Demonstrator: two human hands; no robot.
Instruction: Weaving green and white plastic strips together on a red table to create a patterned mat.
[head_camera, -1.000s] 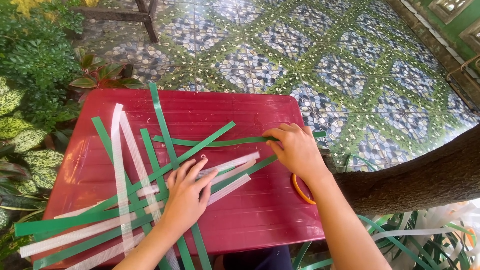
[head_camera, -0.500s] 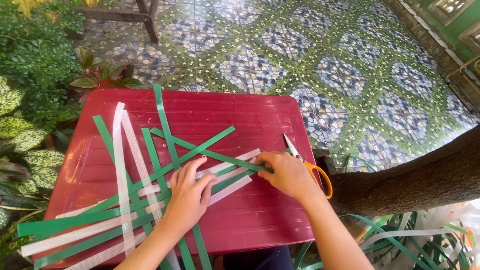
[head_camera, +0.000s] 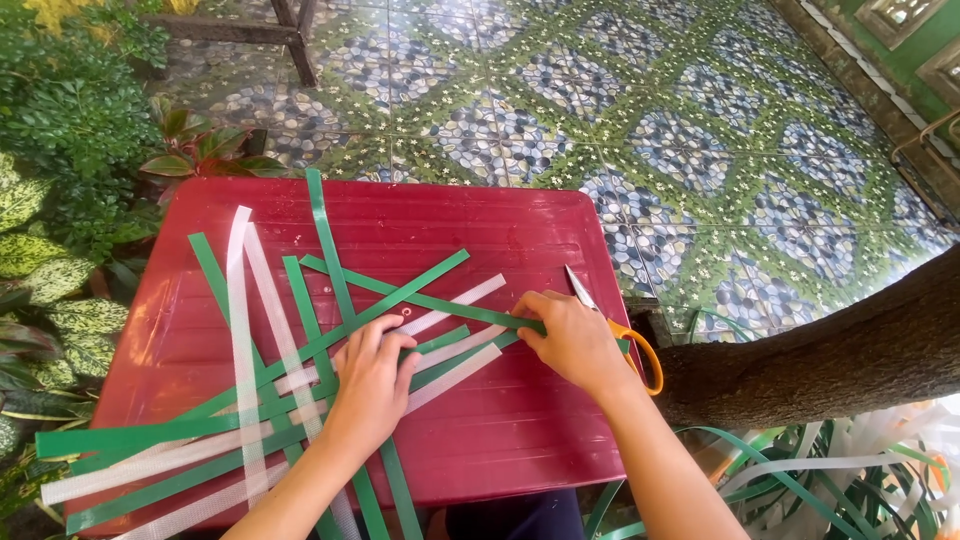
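Red table (head_camera: 520, 440) bears green strips (head_camera: 330, 340) under left hand (head_camera: 372, 385), touching right hand (head_camera: 575, 340).

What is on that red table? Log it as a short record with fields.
surface: red plastic table on a patterned tile floor
material: green strips and white strips laid crossing on the table
left hand: flat on the crossed strips, pressing them down
right hand: on one green strip at the table's right side
tool: orange-handled scissors lying beside the right hand
surroundings: leafy plants to the left, tree trunk to the right, spare strips below it
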